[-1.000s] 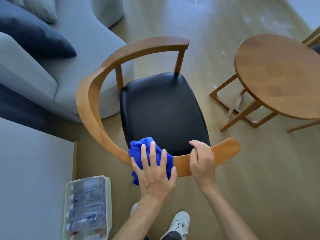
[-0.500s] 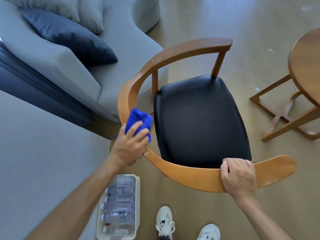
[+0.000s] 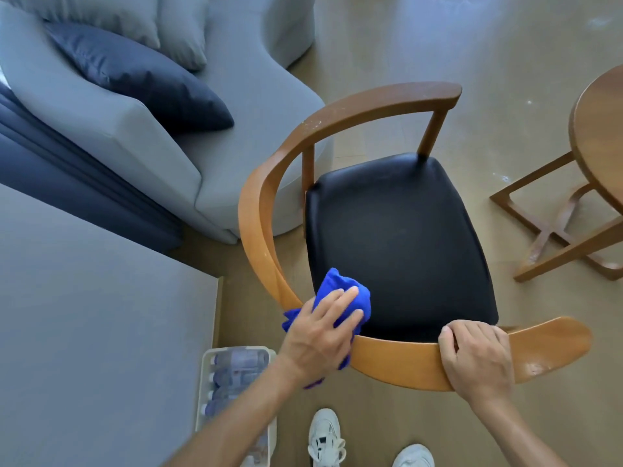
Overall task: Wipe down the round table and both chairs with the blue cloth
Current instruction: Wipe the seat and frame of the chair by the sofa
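A wooden chair (image 3: 259,227) with a curved backrest rail and a black seat (image 3: 397,244) stands below me. My left hand (image 3: 320,335) presses the bunched blue cloth (image 3: 337,291) onto the near left part of the rail, where it meets the seat's corner. My right hand (image 3: 478,358) grips the same rail further right, near its end. The round wooden table (image 3: 596,129) shows only partly at the right edge, with its crossed legs (image 3: 553,230) on the floor. No second chair is in view.
A grey sofa (image 3: 236,106) with a dark blue cushion (image 3: 141,79) stands at the upper left, close behind the chair. A clear tray of bottles (image 3: 236,372) sits on the floor by my left arm, beside a grey surface (image 3: 84,332). My white shoes (image 3: 325,436) are below.
My left hand has slid the cloth along the rail from its left side back toward me, to the near left corner. The right hand keeps its grip on the rail.
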The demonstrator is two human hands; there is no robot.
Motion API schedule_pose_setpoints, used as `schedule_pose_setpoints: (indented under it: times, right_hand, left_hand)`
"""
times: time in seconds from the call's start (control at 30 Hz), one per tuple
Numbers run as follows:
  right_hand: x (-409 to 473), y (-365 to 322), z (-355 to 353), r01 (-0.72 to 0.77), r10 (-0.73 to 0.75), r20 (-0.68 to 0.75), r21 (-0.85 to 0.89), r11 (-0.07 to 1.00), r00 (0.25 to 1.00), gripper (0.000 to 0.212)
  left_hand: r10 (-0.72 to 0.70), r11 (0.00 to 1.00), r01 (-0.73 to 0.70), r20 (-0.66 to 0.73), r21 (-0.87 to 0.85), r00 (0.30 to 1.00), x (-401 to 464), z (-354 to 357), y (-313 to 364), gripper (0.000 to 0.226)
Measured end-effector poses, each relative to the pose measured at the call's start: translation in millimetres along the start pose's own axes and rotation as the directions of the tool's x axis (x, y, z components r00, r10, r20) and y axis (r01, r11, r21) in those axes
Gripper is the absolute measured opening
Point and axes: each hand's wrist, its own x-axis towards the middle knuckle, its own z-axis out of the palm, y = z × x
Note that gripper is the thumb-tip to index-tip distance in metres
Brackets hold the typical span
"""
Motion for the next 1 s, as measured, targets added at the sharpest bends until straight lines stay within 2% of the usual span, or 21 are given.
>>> schedule_pose_setpoints:
  times: [0.1,0.2,0.27,0.4,0.5,0.63,0.7,0.77,0.83,0.9,1.0]
  right_hand:
    - [0.3,-0.7,-0.1,-0.015,0.015,0.009,0.012,1.000,1.000,0.039]
    - [2.0,1.3,-1.7,-0.020,0.019,0.023,0.027,0.999,1.000,0.039]
    - [0.6,-1.0,-2.5,-0.024,0.023,0.042,0.015,1.000,0.999,0.040]
    - [0.2,-5.3,-10.0,-0.027,0.032,0.096,-0.059,0.998,0.995,0.042]
    - [1.8,-35.5,-12.4,-0.064,0.070,0.075,-0.090,0.994,0.995,0.035]
    - [2.1,-140.8,2.9,0.012,-0.020,0.139,0.063,0.998,0.990,0.038]
    - [-1.5,-170.2,13.8,0.021,-0.031,0.185,0.054,0.998,0.982,0.041]
    - [-6.0,-173.8,23.9,0.030,-0.031,0.217,0.009,1.000,0.976,0.045]
    - [-6.7,-171.9,29.5,0.025,-0.022,0.225,-0.012,1.000,0.974,0.049]
    - [-5.9,-173.5,32.9,0.016,-0.012,0.218,-0.015,1.000,0.976,0.052]
    - [-5.2,-175.5,34.7,0.000,0.001,0.217,-0.005,1.000,0.976,0.054]
  left_hand:
    - [0.047,0.986,-0.052,0.033,0.159,0.998,8.2,-25.3,-62.8,0.021]
    - [0.024,0.968,-0.022,-0.002,0.248,1.000,26.8,-47.5,-125.9,0.028]
    - [-0.067,0.969,0.067,-0.009,0.239,0.998,37.2,-52.0,-139.6,0.034]
    - [-0.183,0.971,0.192,-0.072,0.139,0.980,32.0,-38.2,-114.3,0.033]
    - [-0.093,0.995,0.096,-0.074,0.034,0.993,11.9,-21.7,-77.3,0.028]
    - [-0.083,0.995,0.082,-0.010,-0.059,0.996,-8.4,-0.6,-20.9,0.024]
    - [-0.035,0.999,0.034,-0.036,-0.020,0.999,-6.6,-2.6,-34.6,0.022]
    - [0.052,0.995,-0.049,-0.030,0.090,0.998,-0.4,-17.4,-73.7,0.023]
    - [0.080,0.983,-0.071,-0.049,0.171,0.996,17.7,-38.1,-121.5,0.025]
    - [-0.026,0.991,0.036,-0.079,0.127,0.997,46.5,-56.8,-163.7,0.026]
    - [-0.328,0.942,0.323,-0.048,-0.092,0.943,93.9,-71.4,-203.3,0.032]
